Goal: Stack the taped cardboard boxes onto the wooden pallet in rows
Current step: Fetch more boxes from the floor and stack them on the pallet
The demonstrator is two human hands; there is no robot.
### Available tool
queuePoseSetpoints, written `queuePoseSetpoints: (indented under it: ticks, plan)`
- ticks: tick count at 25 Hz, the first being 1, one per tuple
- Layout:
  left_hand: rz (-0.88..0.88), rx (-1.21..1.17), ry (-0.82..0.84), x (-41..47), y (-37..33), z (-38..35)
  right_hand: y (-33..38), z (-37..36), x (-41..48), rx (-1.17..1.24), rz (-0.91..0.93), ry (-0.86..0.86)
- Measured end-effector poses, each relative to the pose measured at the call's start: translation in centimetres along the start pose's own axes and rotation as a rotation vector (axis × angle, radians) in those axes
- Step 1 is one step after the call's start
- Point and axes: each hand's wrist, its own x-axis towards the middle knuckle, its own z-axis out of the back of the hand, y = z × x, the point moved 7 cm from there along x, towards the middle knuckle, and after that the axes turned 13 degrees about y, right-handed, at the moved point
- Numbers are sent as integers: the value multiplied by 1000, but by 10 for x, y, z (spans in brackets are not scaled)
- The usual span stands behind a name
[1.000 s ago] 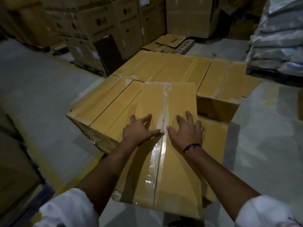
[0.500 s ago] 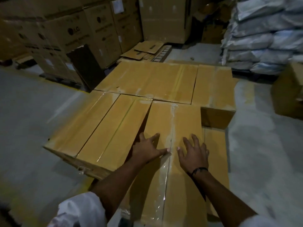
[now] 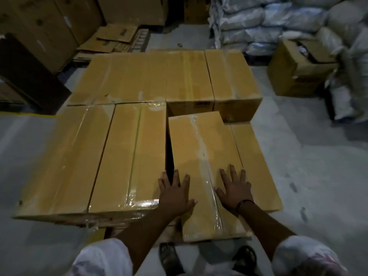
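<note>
A long taped cardboard box (image 3: 201, 156) lies on the stack in front of me, slightly askew, with a dark gap along its left side. My left hand (image 3: 176, 193) presses flat on its near left top, fingers spread. My right hand (image 3: 235, 189) presses flat to the right of the tape seam. Two taped boxes (image 3: 95, 156) lie side by side to the left, at the same height. A back row of boxes (image 3: 165, 76) runs across behind. A lower box (image 3: 256, 166) shows at the right. The wooden pallet (image 3: 169, 234) peeks out beneath the near edge.
An open brown carton (image 3: 298, 70) stands on the floor at the right. Stacked white sacks (image 3: 278, 22) fill the back right. Tall brown cartons (image 3: 49, 26) and flattened cardboard (image 3: 113, 38) sit at the back left. Grey concrete floor (image 3: 308, 166) surrounds the stack.
The box under my hands has slid forward and down onto the stack next to the left boxes. My view has tilted down, showing my sandalled feet.
</note>
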Motion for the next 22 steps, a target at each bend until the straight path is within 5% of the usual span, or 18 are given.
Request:
queuePoseSetpoints:
  ticks: [22]
  plan:
    - [163,-161,159,-65,-82,-59,-58,-43,-85,-256,412,146]
